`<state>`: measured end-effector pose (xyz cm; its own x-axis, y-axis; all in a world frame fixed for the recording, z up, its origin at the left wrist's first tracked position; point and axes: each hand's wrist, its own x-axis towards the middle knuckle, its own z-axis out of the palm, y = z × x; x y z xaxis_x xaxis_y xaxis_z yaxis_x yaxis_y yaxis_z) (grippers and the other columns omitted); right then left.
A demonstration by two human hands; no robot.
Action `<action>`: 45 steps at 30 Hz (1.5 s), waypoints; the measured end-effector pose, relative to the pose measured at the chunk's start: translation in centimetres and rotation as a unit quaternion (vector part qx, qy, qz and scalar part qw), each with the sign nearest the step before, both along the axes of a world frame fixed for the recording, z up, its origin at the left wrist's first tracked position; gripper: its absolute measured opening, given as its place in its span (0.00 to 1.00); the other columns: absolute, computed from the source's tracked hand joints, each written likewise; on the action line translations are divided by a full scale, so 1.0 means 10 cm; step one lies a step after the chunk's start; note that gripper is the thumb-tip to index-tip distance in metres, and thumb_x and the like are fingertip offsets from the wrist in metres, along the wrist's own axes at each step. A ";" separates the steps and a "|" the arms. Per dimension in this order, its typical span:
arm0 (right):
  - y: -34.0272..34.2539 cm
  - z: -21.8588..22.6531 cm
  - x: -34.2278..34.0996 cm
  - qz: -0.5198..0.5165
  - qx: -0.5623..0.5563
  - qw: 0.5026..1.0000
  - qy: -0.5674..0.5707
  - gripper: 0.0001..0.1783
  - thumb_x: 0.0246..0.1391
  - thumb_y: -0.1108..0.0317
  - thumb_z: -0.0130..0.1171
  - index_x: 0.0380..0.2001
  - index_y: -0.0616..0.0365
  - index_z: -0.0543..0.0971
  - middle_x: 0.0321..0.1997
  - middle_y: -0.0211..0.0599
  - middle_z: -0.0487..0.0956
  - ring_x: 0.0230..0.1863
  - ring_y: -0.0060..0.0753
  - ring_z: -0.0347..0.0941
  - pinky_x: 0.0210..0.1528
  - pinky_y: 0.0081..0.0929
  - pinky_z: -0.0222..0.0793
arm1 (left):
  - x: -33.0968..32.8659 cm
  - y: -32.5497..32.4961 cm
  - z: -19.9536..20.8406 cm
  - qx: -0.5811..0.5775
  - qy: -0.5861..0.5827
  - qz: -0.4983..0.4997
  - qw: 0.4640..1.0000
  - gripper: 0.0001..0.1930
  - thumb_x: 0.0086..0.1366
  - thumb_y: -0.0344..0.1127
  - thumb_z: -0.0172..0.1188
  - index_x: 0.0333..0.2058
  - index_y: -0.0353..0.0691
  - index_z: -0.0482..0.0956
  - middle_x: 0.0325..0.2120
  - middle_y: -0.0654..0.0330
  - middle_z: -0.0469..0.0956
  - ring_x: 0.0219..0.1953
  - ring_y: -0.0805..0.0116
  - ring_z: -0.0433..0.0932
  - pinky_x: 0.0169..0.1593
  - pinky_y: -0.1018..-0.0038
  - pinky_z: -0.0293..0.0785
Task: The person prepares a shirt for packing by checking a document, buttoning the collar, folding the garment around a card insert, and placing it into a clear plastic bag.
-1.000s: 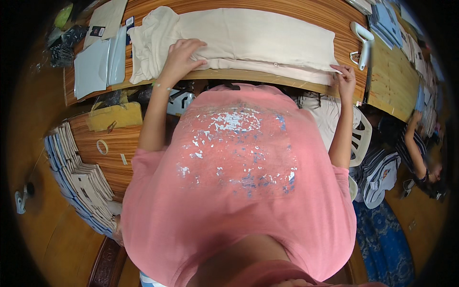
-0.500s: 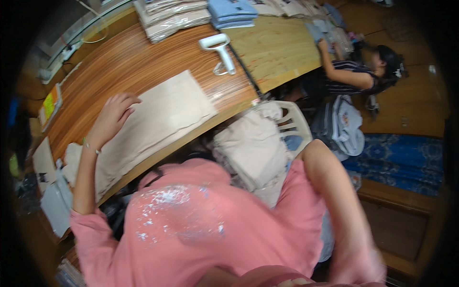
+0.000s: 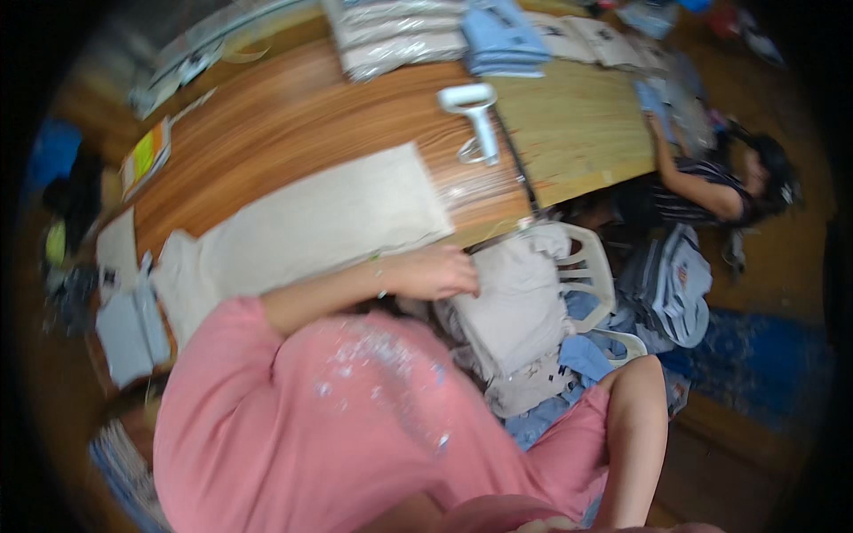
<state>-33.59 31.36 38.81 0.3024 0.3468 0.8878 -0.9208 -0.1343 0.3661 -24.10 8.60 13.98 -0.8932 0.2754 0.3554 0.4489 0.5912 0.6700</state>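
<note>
My left hand [image 3: 434, 274] is over the table's front edge, next to a pile of folded cream garments [image 3: 515, 306] on a white plastic chair [image 3: 593, 271]. Its fingers are loosely bent, with no item visible in them; whether they touch the pile I cannot tell. A cream garment [image 3: 329, 209] lies folded long and flat on the wooden table, just behind my left forearm. My right arm is bent at the elbow and runs down out of the lower edge, so that hand is out of sight.
A white lint roller [image 3: 480, 120] lies on the wood-grain table [image 3: 293, 107]. Bagged cream garments [image 3: 404, 44] and folded blue garments [image 3: 505, 40] are stacked at the back. Another person [image 3: 711, 191] sits at the right, handling light blue cloth. Grey garments [image 3: 671, 284] hang near the chair.
My left hand has left the flat cream garment and swung right to the pile on the chair. The view has turned, and my right hand has dropped out of the lower edge.
</note>
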 end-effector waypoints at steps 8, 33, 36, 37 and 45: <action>-1.15 -1.49 -0.70 0.121 0.390 0.751 -0.519 0.07 0.52 0.74 0.53 0.36 0.63 0.73 0.32 0.32 0.74 0.31 0.24 0.71 0.36 0.20 0.69 | 0.86 -0.48 -0.22 0.048 -0.157 0.258 0.952 0.08 0.58 0.33 0.52 0.36 0.41 0.76 0.35 0.59 0.76 0.41 0.60 0.73 0.49 0.65 0.65; -4.21 -3.02 3.49 0.279 0.643 0.669 0.247 0.27 0.39 0.80 0.51 0.48 0.52 0.73 0.53 0.39 0.71 0.55 0.42 0.64 0.52 0.45 0.59 | 3.07 0.34 -0.90 -0.259 -0.313 0.698 0.589 0.27 0.56 0.38 0.55 0.56 0.50 0.65 0.56 0.52 0.61 0.61 0.50 0.54 0.59 0.43 0.48; -4.58 -3.25 4.23 0.231 0.555 0.715 0.356 0.31 0.45 0.76 0.50 0.57 0.48 0.65 0.53 0.38 0.71 0.55 0.40 0.65 0.54 0.50 0.56 | 3.22 0.30 -0.73 -0.259 -0.259 0.666 0.650 0.29 0.54 0.40 0.55 0.57 0.52 0.63 0.53 0.53 0.64 0.59 0.51 0.56 0.59 0.44 0.48; -4.65 -3.26 4.34 0.148 0.655 0.639 0.376 0.28 0.47 0.71 0.51 0.56 0.48 0.67 0.49 0.38 0.74 0.52 0.40 0.68 0.54 0.51 0.56 | 3.36 0.27 -0.65 -0.228 -0.223 0.679 0.661 0.29 0.54 0.41 0.56 0.57 0.52 0.64 0.53 0.53 0.64 0.59 0.52 0.57 0.58 0.46 0.49; -3.72 -2.13 4.15 0.160 0.839 0.382 0.352 0.17 0.44 0.63 0.59 0.38 0.60 0.77 0.37 0.49 0.78 0.40 0.43 0.75 0.45 0.37 0.67 | 5.21 -0.72 -0.55 0.166 0.106 0.792 0.579 0.12 0.64 0.39 0.51 0.41 0.38 0.75 0.35 0.62 0.74 0.40 0.73 0.71 0.46 0.77 0.67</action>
<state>7.88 -5.83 17.55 0.8516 -0.4132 -0.3226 -0.5117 -0.7886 -0.3410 27.97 1.40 8.46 0.1406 -0.9426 0.3028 -0.3863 0.2294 0.8934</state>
